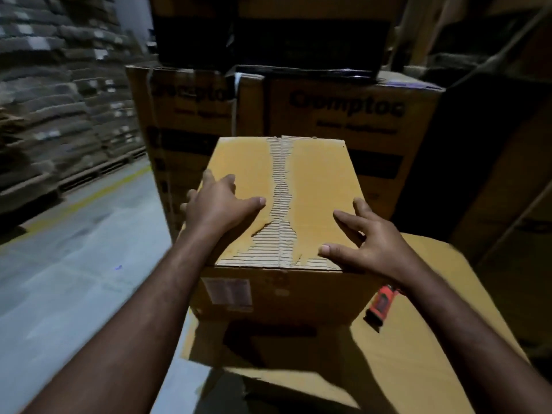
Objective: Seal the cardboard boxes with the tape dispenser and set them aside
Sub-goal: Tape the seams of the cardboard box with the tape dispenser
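Observation:
A brown cardboard box (316, 180) stands in front of me with its top flaps closed. Along the centre seam the paper is torn away, baring the corrugation. My left hand (218, 204) lies spread on the left flap, fingers reaching over the left edge. On the right flap near the front corner rests my right hand (367, 243), fingers spread flat. An orange and black tape dispenser (380, 304) lies to the right of the box, on a larger flat cardboard surface (433, 339), partly hidden behind my right forearm.
Large printed cartons (352, 115) are stacked right behind the box, with a dark carton (268, 40) on top. Stacks of flattened cardboard on pallets (53, 115) line the left side. A grey floor with a yellow line (89, 198) runs at the left.

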Motion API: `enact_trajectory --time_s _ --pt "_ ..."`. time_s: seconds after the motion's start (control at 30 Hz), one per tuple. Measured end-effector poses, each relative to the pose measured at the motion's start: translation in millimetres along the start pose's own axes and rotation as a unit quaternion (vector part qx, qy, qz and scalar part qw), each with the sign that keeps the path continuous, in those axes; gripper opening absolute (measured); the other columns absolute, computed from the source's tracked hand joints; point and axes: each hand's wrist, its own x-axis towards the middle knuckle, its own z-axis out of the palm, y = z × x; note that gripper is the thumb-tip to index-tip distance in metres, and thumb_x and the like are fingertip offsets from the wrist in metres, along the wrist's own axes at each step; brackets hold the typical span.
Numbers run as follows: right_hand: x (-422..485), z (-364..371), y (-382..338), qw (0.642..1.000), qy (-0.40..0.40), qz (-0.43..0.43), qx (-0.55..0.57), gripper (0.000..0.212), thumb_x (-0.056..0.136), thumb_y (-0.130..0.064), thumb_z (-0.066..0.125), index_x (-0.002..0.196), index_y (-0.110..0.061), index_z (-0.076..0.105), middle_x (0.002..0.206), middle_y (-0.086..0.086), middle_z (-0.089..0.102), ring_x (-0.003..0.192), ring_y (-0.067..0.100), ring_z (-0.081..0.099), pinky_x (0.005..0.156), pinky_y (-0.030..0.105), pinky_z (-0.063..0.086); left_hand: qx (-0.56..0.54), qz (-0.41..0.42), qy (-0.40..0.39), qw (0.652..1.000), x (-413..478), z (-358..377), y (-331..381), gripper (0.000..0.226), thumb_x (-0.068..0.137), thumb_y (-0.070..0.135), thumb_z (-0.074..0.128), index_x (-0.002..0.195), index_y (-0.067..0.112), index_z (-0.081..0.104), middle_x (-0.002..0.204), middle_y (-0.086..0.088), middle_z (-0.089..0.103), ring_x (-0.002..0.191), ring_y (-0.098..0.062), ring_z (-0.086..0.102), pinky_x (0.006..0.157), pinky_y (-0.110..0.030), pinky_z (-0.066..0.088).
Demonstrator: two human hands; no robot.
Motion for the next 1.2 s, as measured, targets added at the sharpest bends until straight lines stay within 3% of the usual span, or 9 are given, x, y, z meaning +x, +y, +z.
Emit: enact_trajectory --time_s 0.37,0.5,0.57,0.63,0.8,0.93,1.03,1.13,1.2 --pt "32.4 16.2 114.0 0.993 0.018 0.07 0.095 0.064 0.086 -0.055 0.07 0.142 -0.03 0.056 0.159 -0.008 0.033 0.14 0.015 0.039 0.109 0.039 0.042 0.072 0.083 -0.152 0.982 49.6 96.3 35.1 0.068 0.09 0.074 0.049 0.145 0.035 0.048 0.146 -0.002 0.047 0.133 -0.037 0.041 0.099 -0.058 0.047" --pt "22.3 34.3 167.9 0.885 0.289 0.237 0.278 0.015 0.098 -0.031 0.061 0.101 -0.019 0.07 0.103 0.005 0.072 0.093 0.025 0.069 0.076 0.045 0.061 0.082 0.069 -0.149 0.983 55.2 103.6 34.3 0.068 0.093 0.072 0.045 0.15 0.036 0.041 0.155 -0.003 0.038 0.14 -0.04 0.033 0.101 -0.065 0.042" --pt "18.2 55.0 198.9 0.862 0.257 0.371 0.232 0.025 0.096 -0.037 0.062 0.085 -0.015 0.064 0.085 0.008 0.07 0.077 0.027 0.068 0.071 0.045 0.061 0.084 0.066 -0.152 0.983 56.1 106.3 33.4 0.067 0.094 0.071 0.045 0.152 0.036 0.039 0.158 -0.003 0.033 0.142 -0.04 0.029 0.102 -0.065 0.041" --pt "13.2 80.7 218.3 0.87 0.119 0.436 0.198 0.033 0.093 -0.045 0.065 0.084 -0.013 0.064 0.079 0.008 0.067 0.072 0.025 0.065 0.067 0.038 0.056 0.085 0.063 -0.157 0.982 58.1 109.4 33.0 0.068 0.094 0.071 0.046 0.152 0.036 0.038 0.162 -0.004 0.029 0.144 -0.041 0.026 0.104 -0.066 0.039" --pt "18.2 129.5 232.1 0.809 0.078 0.463 0.354 0.051 0.081 -0.032 0.078 0.115 -0.004 0.055 0.097 0.012 0.071 0.076 0.023 0.071 0.055 0.028 0.05 0.105 0.005 -0.18 0.978 68.7 106.5 37.1 0.087 0.086 0.08 0.047 0.155 0.028 0.034 0.168 -0.015 0.008 0.145 -0.046 0.029 0.106 -0.059 0.044" --pt "29.1 119.6 222.6 0.806 0.086 0.417 0.412 0.039 0.087 -0.014 0.071 0.123 -0.007 0.057 0.083 0.01 0.07 0.057 0.022 0.067 0.049 0.035 0.056 0.112 -0.009 -0.223 0.968 82.7 99.6 39.6 0.094 0.084 0.079 0.052 0.156 0.023 0.03 0.168 -0.016 0.003 0.144 -0.045 0.033 0.103 -0.051 0.046" --pt "33.1 72.6 213.7 0.749 0.095 0.416 0.507 0.024 0.095 -0.01 0.064 0.11 0.009 0.059 0.065 0.015 0.058 0.039 0.02 0.049 0.034 0.021 0.035 0.093 0.011 -0.236 0.967 105.5 92.6 40.1 0.093 0.087 0.07 0.059 0.16 0.024 0.022 0.169 -0.013 -0.002 0.149 -0.042 0.025 0.109 -0.05 0.041" --pt "35.3 15.5 197.8 0.648 0.146 0.373 0.647 0.017 0.099 -0.011 0.056 0.111 0.001 0.055 0.074 0.013 0.06 0.053 0.016 0.056 0.038 0.022 0.047 0.03 0.014 -0.266 0.963 131.3 85.0 42.1 0.104 0.081 0.067 0.067 0.162 0.024 0.018 0.169 -0.012 0.003 0.149 -0.041 0.026 0.111 -0.052 0.041" --pt "37.3 -20.0 182.3 0.608 0.174 0.33 0.7 0.013 0.101 -0.011 0.05 0.112 -0.005 0.051 0.076 0.012 0.056 0.053 0.014 0.054 0.039 0.02 0.048 -0.045 -0.005 -0.287 0.957 143.3 84.6 42.5 0.124 0.061 0.082 0.071 0.16 0.023 0.025 0.161 -0.016 0.029 0.138 -0.038 0.044 0.105 -0.051 0.047"
